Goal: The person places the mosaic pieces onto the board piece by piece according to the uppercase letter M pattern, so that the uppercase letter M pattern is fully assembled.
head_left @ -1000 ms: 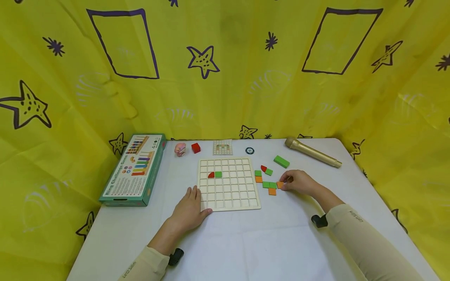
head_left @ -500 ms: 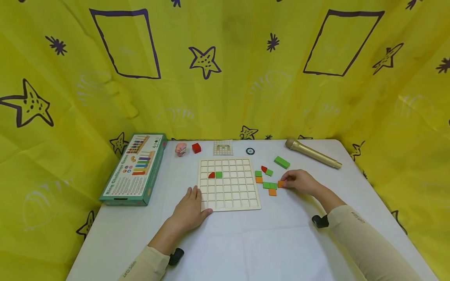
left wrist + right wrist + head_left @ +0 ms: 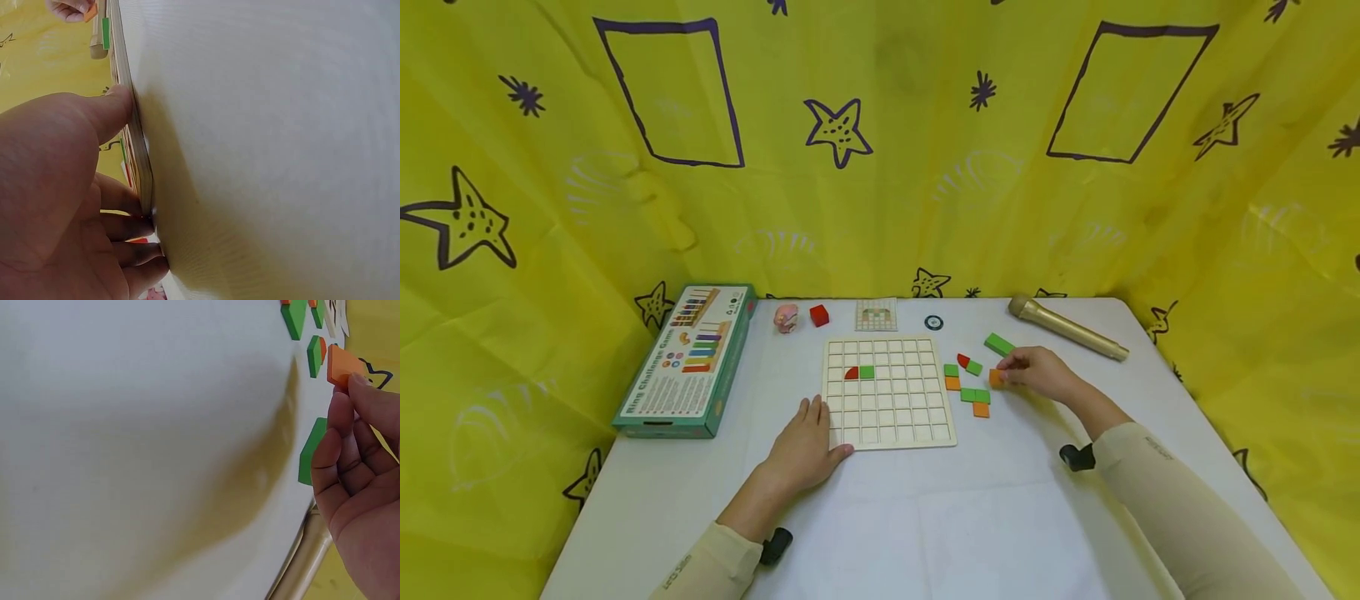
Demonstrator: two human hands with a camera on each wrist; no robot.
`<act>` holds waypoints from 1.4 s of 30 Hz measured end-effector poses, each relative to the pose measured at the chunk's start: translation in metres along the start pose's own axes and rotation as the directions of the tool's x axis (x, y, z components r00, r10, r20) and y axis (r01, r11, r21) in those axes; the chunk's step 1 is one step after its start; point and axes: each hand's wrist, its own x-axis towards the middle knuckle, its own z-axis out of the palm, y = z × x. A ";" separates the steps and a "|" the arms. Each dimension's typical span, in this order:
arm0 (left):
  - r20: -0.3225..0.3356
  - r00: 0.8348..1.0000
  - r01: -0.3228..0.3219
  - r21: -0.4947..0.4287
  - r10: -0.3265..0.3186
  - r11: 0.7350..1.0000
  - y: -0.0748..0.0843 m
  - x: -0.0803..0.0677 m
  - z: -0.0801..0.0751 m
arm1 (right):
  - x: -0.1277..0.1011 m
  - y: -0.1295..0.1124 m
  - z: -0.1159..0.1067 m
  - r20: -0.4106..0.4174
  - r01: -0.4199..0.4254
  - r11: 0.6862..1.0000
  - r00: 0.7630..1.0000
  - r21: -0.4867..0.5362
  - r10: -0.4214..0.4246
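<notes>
A wooden grid board (image 3: pixel 887 392) lies mid-table with a red quarter-round piece (image 3: pixel 851 373) and a green square (image 3: pixel 867 372) set in it. My left hand (image 3: pixel 805 450) rests flat on the table, fingers against the board's near-left edge (image 3: pixel 134 150). My right hand (image 3: pixel 1033 372) pinches a small orange square tile (image 3: pixel 996 377) (image 3: pixel 342 365), lifted just off the table, right of the board. Loose green, orange and red tiles (image 3: pixel 967 383) lie between the board and that hand. A longer green block (image 3: pixel 1001 344) (image 3: pixel 310 452) lies just behind it.
A green game box (image 3: pixel 688 358) lies at the left. Along the back edge sit a pink toy (image 3: pixel 785 318), a red cube (image 3: pixel 818 315), a pattern card (image 3: pixel 876 314), a small black ring (image 3: pixel 933 322) and a gold microphone (image 3: pixel 1067 327). Yellow patterned cloth surrounds the white table (image 3: pixel 955 525).
My right hand has picked the orange tile up from the table and moved it slightly away from me, up and back. The left hand and the board have not moved.
</notes>
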 end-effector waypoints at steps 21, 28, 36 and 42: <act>0.001 1.000 0.004 -0.006 -0.004 1.000 0.001 -0.001 -0.001 | 0.029 -0.023 0.000 0.019 0.012 0.997 1.000 0.072 -0.013; -0.006 1.000 0.001 -0.008 -0.001 1.000 0.001 -0.002 -0.002 | 0.036 -0.033 0.006 0.021 0.019 0.999 1.000 0.046 -0.020; 0.002 1.000 0.007 -0.004 -0.007 1.000 0.001 -0.002 -0.002 | 0.045 -0.040 0.012 0.025 0.035 0.999 0.999 0.038 -0.035; 0.004 1.000 0.012 -0.011 -0.012 1.000 0.002 -0.002 -0.003 | 0.051 -0.048 0.018 0.044 0.031 0.998 0.998 0.056 -0.034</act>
